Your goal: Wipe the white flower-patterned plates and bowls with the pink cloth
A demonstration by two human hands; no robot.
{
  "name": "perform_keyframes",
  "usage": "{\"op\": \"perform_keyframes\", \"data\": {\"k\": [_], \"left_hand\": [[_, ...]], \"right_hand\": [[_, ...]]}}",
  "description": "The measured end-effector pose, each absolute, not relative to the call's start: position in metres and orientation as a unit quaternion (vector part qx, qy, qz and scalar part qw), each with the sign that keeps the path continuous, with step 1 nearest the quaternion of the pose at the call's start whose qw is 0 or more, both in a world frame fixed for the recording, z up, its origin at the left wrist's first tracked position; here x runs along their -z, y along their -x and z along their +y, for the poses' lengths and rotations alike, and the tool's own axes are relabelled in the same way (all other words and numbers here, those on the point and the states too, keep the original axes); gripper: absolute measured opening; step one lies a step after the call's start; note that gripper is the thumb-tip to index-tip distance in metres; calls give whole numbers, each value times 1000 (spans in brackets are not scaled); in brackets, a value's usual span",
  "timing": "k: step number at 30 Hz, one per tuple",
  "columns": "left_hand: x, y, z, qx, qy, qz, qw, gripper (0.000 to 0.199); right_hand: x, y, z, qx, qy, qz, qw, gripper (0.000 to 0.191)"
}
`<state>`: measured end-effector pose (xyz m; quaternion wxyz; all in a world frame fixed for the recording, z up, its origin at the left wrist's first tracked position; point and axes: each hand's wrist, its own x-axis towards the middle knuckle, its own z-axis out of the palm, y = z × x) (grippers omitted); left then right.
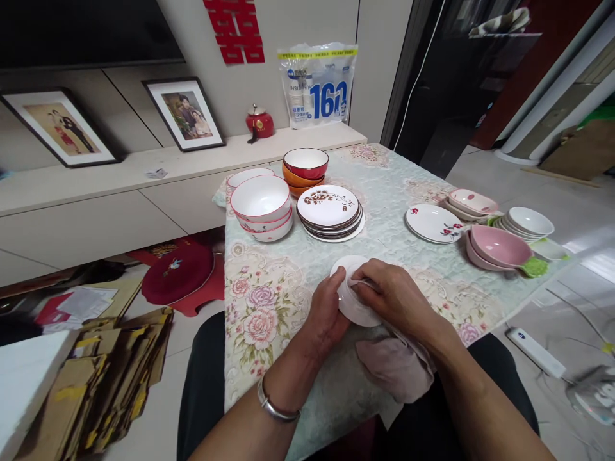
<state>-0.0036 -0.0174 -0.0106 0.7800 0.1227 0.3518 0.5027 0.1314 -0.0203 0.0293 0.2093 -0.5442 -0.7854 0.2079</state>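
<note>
My left hand [324, 310] grips a small white dish [358, 312] by its left edge, with the thumb over the rim. My right hand [396, 291] presses down inside the dish, fingers closed on a pale pinkish-grey cloth [396, 368]. Most of the cloth hangs below that hand, over the table's near edge. Beyond the dish are a stack of brown-patterned plates [331, 208] and stacked white bowls with pink rims [263, 202]. Red and orange bowls [306, 168] stand stacked behind the plates.
White floral plates [432, 224], pink leaf-handled bowls [500, 246] and small white bowls [530, 222] sit along the table's right side. A bag of cups [318, 89] and a red jar [259, 123] stand on the cabinet. Flattened cardboard [91, 397] and a red stool [177, 272] are at left.
</note>
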Motion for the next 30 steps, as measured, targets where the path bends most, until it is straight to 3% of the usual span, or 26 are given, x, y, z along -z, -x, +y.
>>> {"op": "perform_keyframes", "data": {"k": [3,7,11,18,24,30], "left_hand": [[10,3,-17,-499,-117,352,783,27],[9,2,-16,-493,-108,363,783,26],[9,4,-17,-494,-115,362,782,28],[9,4,-18,-499,-124,341,787,29],[10,2,-17,-493,-115,365,781,28],[7,4,-19,-492,-126,356,785,24]], "right_hand": [[-20,-132,-14,-164,583,-764,222,17],[-24,-138,-15,-113,639,-742,169,16],[-38,-139,-23,-155,617,-760,134,12],[-28,-128,-21,-215,560,-769,222,12],[-24,-135,-17,-159,624,-741,191,14],[-28,-130,-22,-194,583,-764,198,11]]}}
